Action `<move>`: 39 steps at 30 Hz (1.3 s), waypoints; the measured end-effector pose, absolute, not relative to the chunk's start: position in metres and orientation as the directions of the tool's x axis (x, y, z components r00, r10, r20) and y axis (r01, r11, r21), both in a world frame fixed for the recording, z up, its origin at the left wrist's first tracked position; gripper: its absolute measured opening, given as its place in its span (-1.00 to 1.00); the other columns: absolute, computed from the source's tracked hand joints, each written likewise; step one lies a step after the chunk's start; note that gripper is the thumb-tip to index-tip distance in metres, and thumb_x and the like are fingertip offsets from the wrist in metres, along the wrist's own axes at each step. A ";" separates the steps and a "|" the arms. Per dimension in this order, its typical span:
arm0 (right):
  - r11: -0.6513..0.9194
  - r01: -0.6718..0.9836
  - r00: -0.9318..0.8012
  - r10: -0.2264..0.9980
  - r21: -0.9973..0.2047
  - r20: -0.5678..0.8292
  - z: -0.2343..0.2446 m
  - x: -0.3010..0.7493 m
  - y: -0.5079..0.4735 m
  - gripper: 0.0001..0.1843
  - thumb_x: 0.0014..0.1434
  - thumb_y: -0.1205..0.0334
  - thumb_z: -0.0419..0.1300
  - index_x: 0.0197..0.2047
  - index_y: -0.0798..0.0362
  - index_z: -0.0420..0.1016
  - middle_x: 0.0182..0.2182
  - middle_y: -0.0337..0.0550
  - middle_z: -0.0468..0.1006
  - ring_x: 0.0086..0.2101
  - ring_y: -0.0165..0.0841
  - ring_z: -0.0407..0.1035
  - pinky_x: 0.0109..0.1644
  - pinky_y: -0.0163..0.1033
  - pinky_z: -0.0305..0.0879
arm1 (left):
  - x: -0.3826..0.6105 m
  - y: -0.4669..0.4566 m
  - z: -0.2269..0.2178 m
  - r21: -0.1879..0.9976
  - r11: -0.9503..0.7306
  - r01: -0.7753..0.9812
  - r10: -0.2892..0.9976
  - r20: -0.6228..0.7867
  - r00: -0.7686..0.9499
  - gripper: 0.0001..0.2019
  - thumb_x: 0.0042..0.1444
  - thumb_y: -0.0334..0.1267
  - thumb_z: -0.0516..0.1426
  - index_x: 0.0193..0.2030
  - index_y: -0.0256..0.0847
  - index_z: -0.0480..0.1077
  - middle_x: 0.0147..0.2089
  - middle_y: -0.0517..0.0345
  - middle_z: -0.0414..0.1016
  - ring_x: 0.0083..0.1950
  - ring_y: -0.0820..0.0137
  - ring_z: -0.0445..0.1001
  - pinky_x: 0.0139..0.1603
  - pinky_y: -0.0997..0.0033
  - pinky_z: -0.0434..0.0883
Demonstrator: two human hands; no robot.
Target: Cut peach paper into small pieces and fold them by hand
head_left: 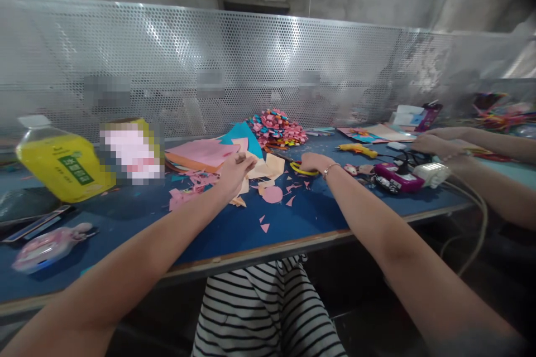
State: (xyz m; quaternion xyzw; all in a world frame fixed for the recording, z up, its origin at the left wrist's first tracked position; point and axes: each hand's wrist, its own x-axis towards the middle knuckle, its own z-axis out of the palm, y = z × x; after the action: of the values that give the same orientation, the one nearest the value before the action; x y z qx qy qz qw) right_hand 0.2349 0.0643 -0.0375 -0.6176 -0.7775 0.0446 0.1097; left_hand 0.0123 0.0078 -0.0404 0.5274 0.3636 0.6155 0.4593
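My left hand (238,172) is closed in a pinch, its fingertips over cream paper (274,166); what they hold, if anything, is too small to tell. To its right, my right hand (315,162) is closed round the yellow handles of scissors (302,170). The scissors' blades point left, towards the cream paper. In front of the paper lies a pink paper circle (272,194), with small pink offcuts (265,228) around it. Pink paper sheets (196,153) and a blue sheet (243,136) are stacked behind my left hand.
A heap of coloured paper strips (278,128) stands against the perforated metal screen (176,67). A large yellow-labelled bottle (62,162) is at left. To the right are a yellow glue gun (358,150), a purple power strip (397,177) with cables, and another person's hand (431,145).
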 end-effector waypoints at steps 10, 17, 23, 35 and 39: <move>0.165 0.937 -0.095 0.969 -0.309 0.228 -0.023 0.225 0.059 -0.73 0.08 0.24 0.05 -0.22 0.25 0.42 -0.23 0.18 0.49 -0.24 -0.19 0.39 -0.30 -0.31 0.21 | 0.008 0.004 -0.032 0.938 -0.285 -0.199 0.958 0.275 -0.076 -0.80 -0.20 -0.24 0.24 -0.57 -0.26 0.29 -0.49 0.23 0.36 -0.42 0.57 0.37 -0.22 0.49 0.36; 0.461 0.520 -0.386 0.878 -0.719 0.284 -0.031 0.195 0.047 -0.68 0.09 0.04 0.07 -0.30 0.16 0.34 -0.41 -0.13 0.44 -0.41 -0.40 0.31 -0.36 -0.34 0.20 | 0.010 0.005 -0.030 0.921 -0.368 -0.128 0.925 0.348 -0.154 -0.82 -0.04 -0.21 0.15 -0.44 -0.25 0.24 -0.46 0.18 0.42 -0.43 0.52 0.42 -0.28 0.41 0.39; 0.572 0.453 -0.522 0.792 -0.684 0.316 -0.034 0.193 0.037 -0.68 0.05 -0.01 0.10 -0.34 0.11 0.33 -0.37 -0.20 0.38 -0.36 -0.41 0.22 -0.25 -0.30 0.19 | 0.009 0.002 -0.023 0.879 -0.472 -0.069 0.876 0.459 -0.150 -0.80 -0.03 -0.17 0.14 -0.46 -0.24 0.24 -0.45 0.17 0.42 -0.45 0.52 0.39 -0.33 0.43 0.37; 0.644 0.283 -0.681 0.657 -0.711 0.324 -0.045 0.184 0.033 -0.63 0.10 -0.10 -0.02 -0.34 0.09 0.21 -0.37 -0.22 0.23 -0.33 -0.42 0.14 -0.17 -0.25 0.13 | 0.004 0.003 -0.019 0.834 -0.551 -0.024 0.826 0.542 -0.155 -0.84 0.04 -0.20 0.08 -0.45 -0.24 0.30 -0.47 0.21 0.36 -0.46 0.55 0.34 -0.37 0.50 0.34; 0.652 0.254 -0.680 0.646 -0.715 0.347 -0.047 0.182 0.033 -0.64 0.11 -0.09 -0.02 -0.34 0.08 0.18 -0.38 -0.24 0.20 -0.34 -0.43 0.12 -0.17 -0.25 0.11 | 0.004 0.004 -0.020 0.823 -0.568 0.018 0.811 0.564 -0.157 -0.86 0.04 -0.22 0.08 -0.44 -0.24 0.31 -0.48 0.20 0.36 -0.46 0.54 0.35 -0.37 0.49 0.35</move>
State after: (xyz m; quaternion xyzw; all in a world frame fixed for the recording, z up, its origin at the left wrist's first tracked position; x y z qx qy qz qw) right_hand 0.1818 0.0329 -0.0467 -0.2625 -0.8571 0.3244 0.3020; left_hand 0.0037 0.0038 -0.0198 0.5780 0.3587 0.6708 0.2954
